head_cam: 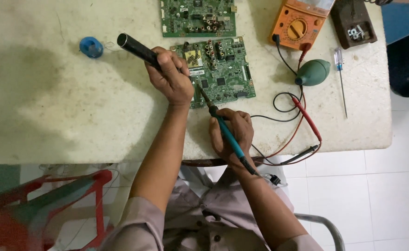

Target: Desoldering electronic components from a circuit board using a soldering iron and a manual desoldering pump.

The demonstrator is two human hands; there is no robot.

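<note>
My left hand grips a black cylindrical tool that sticks out up and to the left, held over the left edge of a green circuit board. My right hand holds a soldering iron with a teal handle. Its metal tip touches the lower left part of the same board. Both hands rest on a worn pale tabletop.
A second green circuit board lies at the back. An orange multimeter with red and black probe leads, a green rubber blower, a screwdriver, a brown box and a blue solder spool surround the work. A red chair stands lower left.
</note>
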